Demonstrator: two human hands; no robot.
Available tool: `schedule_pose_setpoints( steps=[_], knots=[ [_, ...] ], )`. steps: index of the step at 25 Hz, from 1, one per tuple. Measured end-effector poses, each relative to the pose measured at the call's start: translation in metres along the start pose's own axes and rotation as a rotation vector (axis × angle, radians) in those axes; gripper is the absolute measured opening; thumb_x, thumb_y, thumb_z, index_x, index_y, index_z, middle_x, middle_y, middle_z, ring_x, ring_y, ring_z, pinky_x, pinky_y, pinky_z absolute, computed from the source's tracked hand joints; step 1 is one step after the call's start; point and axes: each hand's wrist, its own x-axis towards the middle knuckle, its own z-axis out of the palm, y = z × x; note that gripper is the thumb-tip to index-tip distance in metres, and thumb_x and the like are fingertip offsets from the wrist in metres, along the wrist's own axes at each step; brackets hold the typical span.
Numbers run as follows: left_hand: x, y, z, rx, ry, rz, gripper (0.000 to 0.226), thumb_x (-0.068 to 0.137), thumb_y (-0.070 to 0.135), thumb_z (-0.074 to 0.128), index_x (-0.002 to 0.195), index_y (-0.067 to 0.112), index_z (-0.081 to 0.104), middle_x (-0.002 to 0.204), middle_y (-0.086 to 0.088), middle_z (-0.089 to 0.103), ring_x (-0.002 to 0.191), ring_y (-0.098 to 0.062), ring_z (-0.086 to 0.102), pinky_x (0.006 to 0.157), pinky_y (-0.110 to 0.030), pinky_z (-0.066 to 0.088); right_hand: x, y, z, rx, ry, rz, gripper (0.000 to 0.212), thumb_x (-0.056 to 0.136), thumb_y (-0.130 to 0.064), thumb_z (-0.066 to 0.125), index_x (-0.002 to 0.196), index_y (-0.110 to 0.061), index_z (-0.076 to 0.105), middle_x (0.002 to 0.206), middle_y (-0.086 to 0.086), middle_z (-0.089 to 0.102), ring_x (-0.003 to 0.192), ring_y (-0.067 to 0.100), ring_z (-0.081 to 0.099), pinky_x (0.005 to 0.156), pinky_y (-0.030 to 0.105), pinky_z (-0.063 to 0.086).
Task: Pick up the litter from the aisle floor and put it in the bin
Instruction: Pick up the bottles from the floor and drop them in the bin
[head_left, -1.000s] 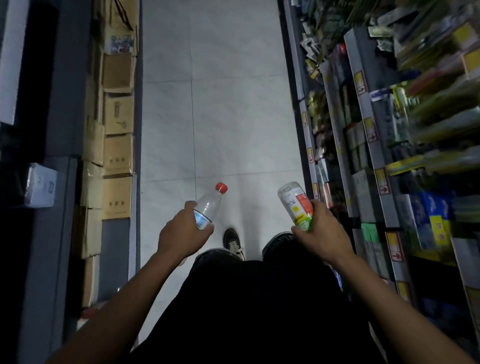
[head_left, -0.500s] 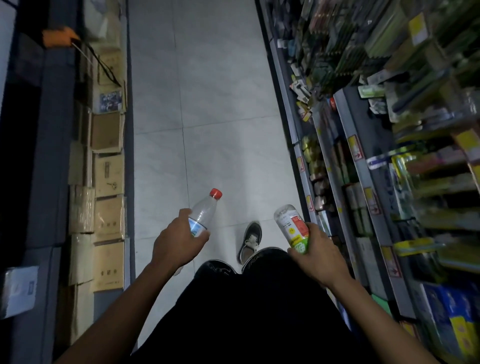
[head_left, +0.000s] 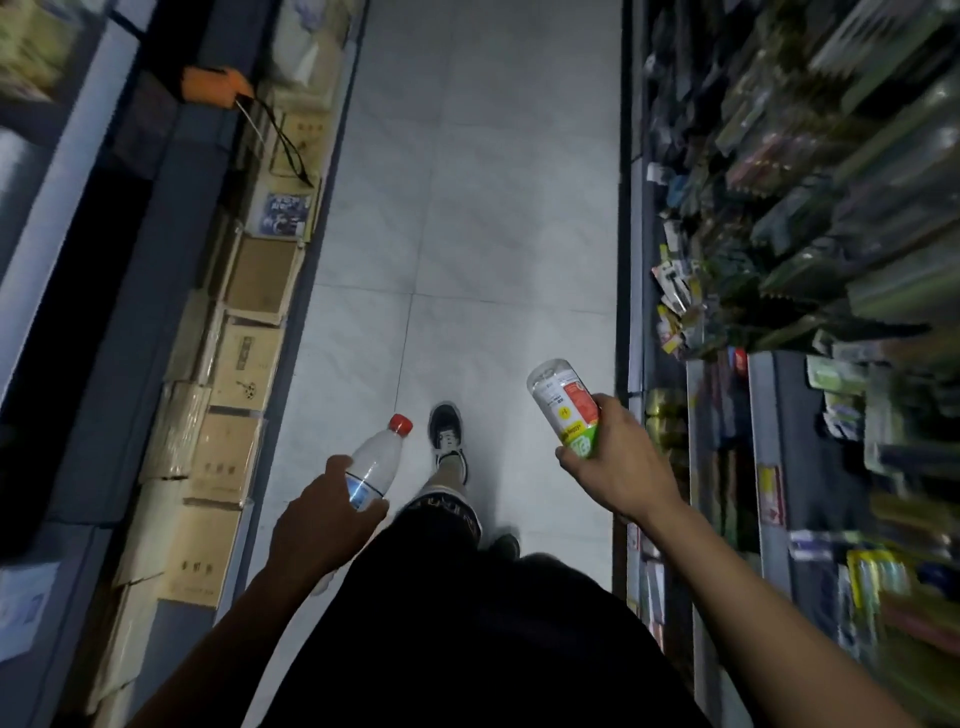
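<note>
Underfoot, pale grey tiled aisle floor (head_left: 483, 208), large square tiles with thin dark joints, dimly lit, narrow. Store aisle runs straight ahead between two walls of stock.

Left side: row of brown cardboard cartons (head_left: 244, 364) stacked along the base of a dark blue-grey shelf unit (head_left: 156, 322), edges touching the floor strip. One carton carries a blue printed picture (head_left: 284, 214); printing on the others is too blurred to read. Orange object with a thin black strap (head_left: 210, 85) sits on the unit's upper edge, strap hanging over the cartons.

Right side: tall shelving packed with small hanging packets and boxes (head_left: 779, 218), green, yellow and dark, heavily motion-blurred. Yellow and red price tags (head_left: 769, 493) on the shelf edges, unreadable.

My left hand (head_left: 322, 525) is wrapped around the lower body of a clear plastic water bottle with a red cap (head_left: 376, 462), cap pointing forward and up; blue band label, text not legible.

My right hand (head_left: 618, 467) is closed around the lower end of a clear plastic bottle with a white, red and green label (head_left: 563, 408), its far end tilted forward-left. Small print and a yellow mark on the label, unreadable.

Both bottles are off the floor, held at waist height above my black shorts (head_left: 467, 597). One dark sneaker with white sole (head_left: 448, 436) is forward on the tile between the bottles. Floor ahead is open.
</note>
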Motion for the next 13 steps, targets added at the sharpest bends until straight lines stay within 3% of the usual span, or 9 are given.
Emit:
schedule_pose_setpoints(
  steps=[6, 13],
  knots=[
    [0.124, 0.048, -0.079, 0.017, 0.035, 0.017, 0.079, 0.072, 0.059, 0.076, 0.134, 0.028, 0.038, 0.107, 0.002, 0.064, 0.087, -0.018, 0.063, 0.079, -0.037, 0.055, 0.125, -0.064, -0.054, -0.023, 0.021, 0.031, 0.074, 0.075, -0.056, 0.069, 0.135, -0.028, 0.037, 0.121, 0.004, 0.059, 0.096, 0.029, 0.063, 0.077, 0.046, 0.057],
    [0.265, 0.165, -0.174, 0.060, 0.088, 0.190, 0.075, 0.073, 0.056, 0.078, 0.131, 0.026, 0.041, 0.109, 0.001, 0.066, 0.085, -0.018, 0.062, 0.073, -0.033, 0.049, 0.211, -0.078, -0.092, 0.008, 0.046, 0.142, 0.078, 0.075, -0.056, 0.075, 0.138, -0.028, 0.039, 0.124, 0.005, 0.063, 0.099, 0.030, 0.066, 0.075, 0.036, 0.051]
  ],
)
